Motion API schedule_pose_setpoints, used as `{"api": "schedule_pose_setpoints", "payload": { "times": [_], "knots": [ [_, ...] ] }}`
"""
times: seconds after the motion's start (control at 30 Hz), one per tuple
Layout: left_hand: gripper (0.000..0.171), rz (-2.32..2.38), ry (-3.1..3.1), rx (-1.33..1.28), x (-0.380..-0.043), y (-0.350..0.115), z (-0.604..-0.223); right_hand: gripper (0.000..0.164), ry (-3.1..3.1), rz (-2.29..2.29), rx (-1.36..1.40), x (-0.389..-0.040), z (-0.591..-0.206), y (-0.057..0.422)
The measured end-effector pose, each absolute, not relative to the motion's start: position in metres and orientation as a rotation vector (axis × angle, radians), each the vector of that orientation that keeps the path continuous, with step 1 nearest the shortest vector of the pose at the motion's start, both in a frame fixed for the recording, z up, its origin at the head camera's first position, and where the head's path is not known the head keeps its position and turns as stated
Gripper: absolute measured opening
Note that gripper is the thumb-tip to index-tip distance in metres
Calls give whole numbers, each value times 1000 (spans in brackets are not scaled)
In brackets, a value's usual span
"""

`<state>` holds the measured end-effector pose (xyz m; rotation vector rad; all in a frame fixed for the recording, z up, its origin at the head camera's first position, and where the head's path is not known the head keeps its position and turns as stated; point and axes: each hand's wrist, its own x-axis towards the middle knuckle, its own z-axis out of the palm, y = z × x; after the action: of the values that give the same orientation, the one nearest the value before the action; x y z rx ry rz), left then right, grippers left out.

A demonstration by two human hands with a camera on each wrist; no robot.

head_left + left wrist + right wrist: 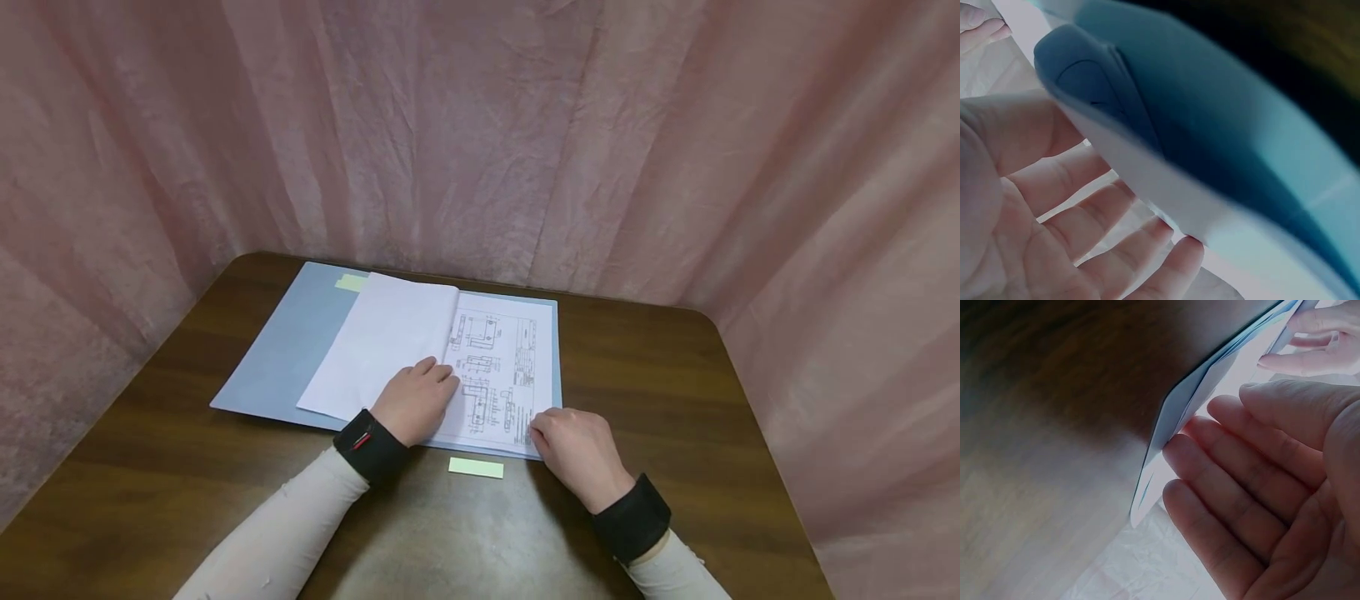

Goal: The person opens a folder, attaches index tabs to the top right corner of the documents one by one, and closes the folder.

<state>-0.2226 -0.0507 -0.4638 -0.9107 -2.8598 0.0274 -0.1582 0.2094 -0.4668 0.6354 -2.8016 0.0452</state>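
Note:
A light blue folder (273, 350) lies open on the table with a stack of paper sheets inside. Its top sheet on the right carries technical drawings (480, 367). A blank white page (390, 325) is folded over to the left, curving up at the fold. My left hand (420, 400) rests on this page beside the fold, fingers extended; the left wrist view shows the fingertips against the paper (1141, 162). At the folder's lower right corner, my right hand (577, 450) touches the sheets' edge with loosely bent fingers (1197, 456), the thumb held apart from them.
A pale green sticky strip (476, 467) lies on the wooden table (645, 375) just in front of the folder. Another yellow-green strip (350, 282) sits on the folder's upper left, partly beside the page. Pink curtains (510, 142) hang around the table's back and sides.

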Motion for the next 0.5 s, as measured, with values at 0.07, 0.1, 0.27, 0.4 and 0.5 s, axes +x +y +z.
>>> {"api": "schedule_pose_setpoints", "payload": {
  "times": [0.07,0.1,0.27,0.4,0.5],
  "knots": [
    [39,17,-2864,-902,-223,-51,-465,18,-2802,46,637,-158,-466,209],
    [39,14,-2869,-897,-223,-51,-465,17,-2802,46,639,-158,-466,209],
    [41,-1,-2864,-885,-222,-52,-465,18,-2800,54,640,-157,-465,208],
    [40,-4,-2833,-898,-221,-51,-463,18,-2794,54,639,-156,-464,208],
    [38,-22,-2798,-921,-219,-51,-462,18,-2789,55,637,-156,-464,208]
  ]
}}
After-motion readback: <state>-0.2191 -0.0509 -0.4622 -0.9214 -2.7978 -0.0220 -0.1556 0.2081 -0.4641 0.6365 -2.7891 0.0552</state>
